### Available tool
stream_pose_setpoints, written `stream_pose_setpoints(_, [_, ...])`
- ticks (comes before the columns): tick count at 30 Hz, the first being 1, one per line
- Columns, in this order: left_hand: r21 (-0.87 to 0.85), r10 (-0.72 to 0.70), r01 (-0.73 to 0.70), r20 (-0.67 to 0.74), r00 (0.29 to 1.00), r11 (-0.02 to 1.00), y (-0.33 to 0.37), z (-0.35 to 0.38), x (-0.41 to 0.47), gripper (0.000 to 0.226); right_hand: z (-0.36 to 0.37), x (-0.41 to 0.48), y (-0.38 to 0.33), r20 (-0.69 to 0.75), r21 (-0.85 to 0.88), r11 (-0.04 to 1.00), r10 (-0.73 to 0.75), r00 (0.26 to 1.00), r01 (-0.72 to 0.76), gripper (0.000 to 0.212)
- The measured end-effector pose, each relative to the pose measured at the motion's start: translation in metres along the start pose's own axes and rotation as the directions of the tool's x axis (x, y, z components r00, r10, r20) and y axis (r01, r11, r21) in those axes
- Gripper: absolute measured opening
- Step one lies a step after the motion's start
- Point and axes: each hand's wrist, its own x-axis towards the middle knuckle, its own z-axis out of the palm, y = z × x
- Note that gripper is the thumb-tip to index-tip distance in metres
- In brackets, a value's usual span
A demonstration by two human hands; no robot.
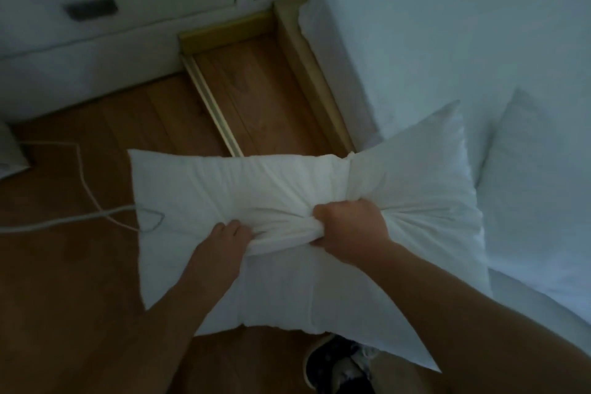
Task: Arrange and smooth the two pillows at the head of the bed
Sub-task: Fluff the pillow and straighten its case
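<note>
A white pillow (204, 189) hangs in the air beside the bed, over the wooden floor, its right end reaching over the mattress edge. My right hand (350, 222) is clenched on a bunched fold of cloth at the pillow's middle. My left hand (224, 243) grips the same bunched fold just to the left, fingers tucked into the cloth. A second white pillow (537, 189) lies on the bed (447, 41) to the right, partly hidden behind the held one.
A white drawer unit (112, 9) stands at the top left. A white cable (80, 182) runs across the wooden floor at left. The wooden bed frame rail (307, 73) edges the mattress. My shoe (339, 365) shows below the pillow.
</note>
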Motion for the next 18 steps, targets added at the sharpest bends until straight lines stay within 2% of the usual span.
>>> stream_pose_setpoints(2, [-0.033, 0.030, -0.032, -0.051, 0.998, 0.999, 0.041, -0.032, -0.003, 0.022, -0.042, -0.027, 0.024, 0.023, -0.031, 0.999, 0.020, 1.000, -0.019, 0.032])
stream_pose_setpoints(4, [-0.074, 0.030, -0.033, -0.039, 0.999, 0.997, 0.085, -0.061, -0.006, 0.017, -0.082, -0.058, 0.050, 0.041, -0.048, 0.998, 0.035, 0.999, -0.033, 0.035])
stream_pose_setpoints(6, [-0.103, 0.050, -0.051, -0.005, 0.999, 0.993, 0.130, -0.088, 0.000, 0.031, -0.121, -0.085, 0.081, 0.034, -0.071, 0.997, 0.043, 0.998, -0.040, 0.037])
stream_pose_setpoints(9, [-0.073, 0.099, -0.098, 0.018, 0.995, 0.992, 0.199, -0.126, 0.025, 0.038, -0.177, -0.119, 0.139, -0.003, -0.074, 0.996, 0.046, 0.999, -0.047, 0.034])
stream_pose_setpoints(12, [-0.036, 0.127, -0.127, -0.018, 0.992, 0.991, 0.270, -0.156, 0.068, 0.044, -0.223, -0.140, 0.214, -0.065, -0.105, 0.993, 0.044, 0.997, -0.051, 0.034])
stream_pose_setpoints(18, [0.081, 0.238, -0.229, -0.114, 0.965, 0.970, 0.408, -0.183, 0.189, 0.046, -0.276, -0.138, 0.392, -0.071, -0.137, 0.983, 0.116, 0.991, -0.125, 0.045])
